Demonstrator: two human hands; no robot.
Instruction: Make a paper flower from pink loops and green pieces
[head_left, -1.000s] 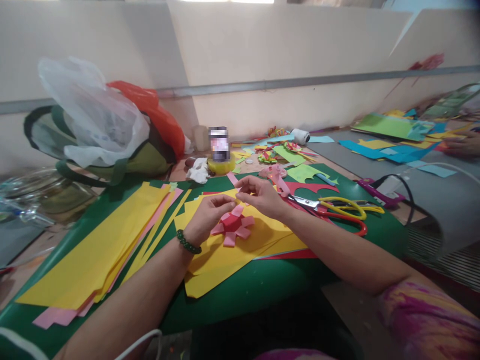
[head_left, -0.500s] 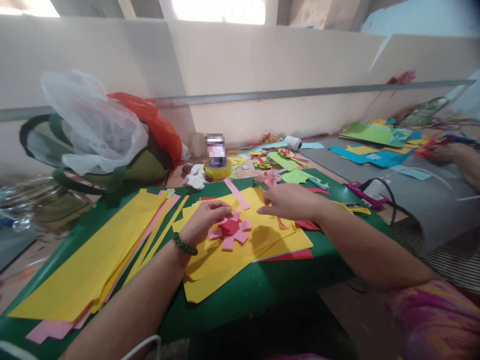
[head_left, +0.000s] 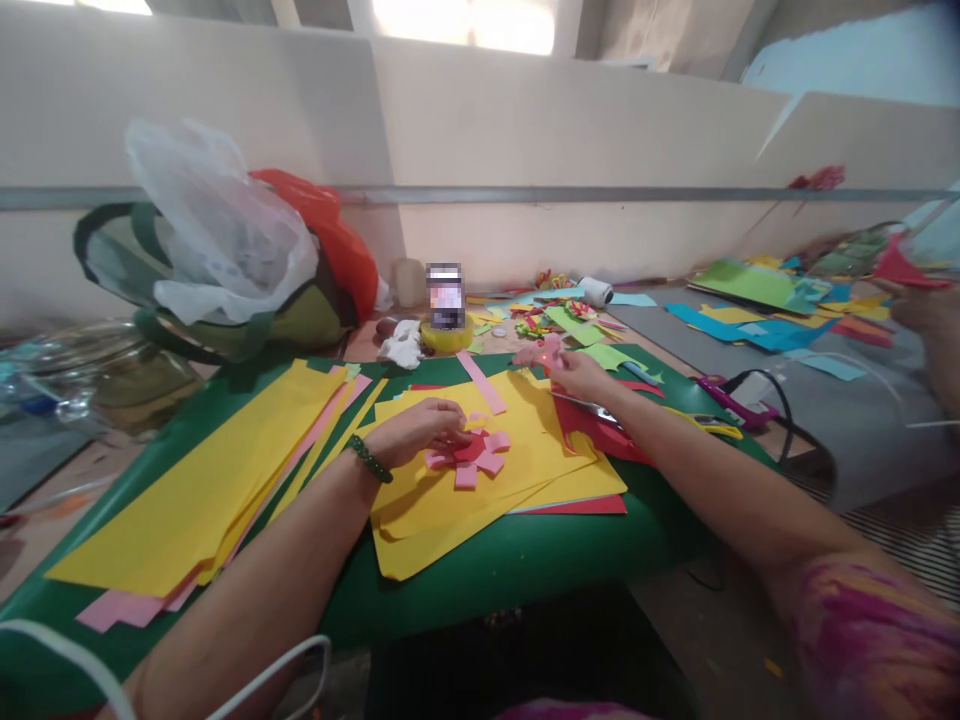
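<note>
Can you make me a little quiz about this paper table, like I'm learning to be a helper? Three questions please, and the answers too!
1. Which wrist wears the green beaded bracelet?
A) the right
B) the left
C) neither

2. True or false: the red piece with pink tabs sits on yellow paper.

3. Fill in the colour: the tool in the right hand is ____.

Key: 1 B; 2 true; 3 pink.
</note>
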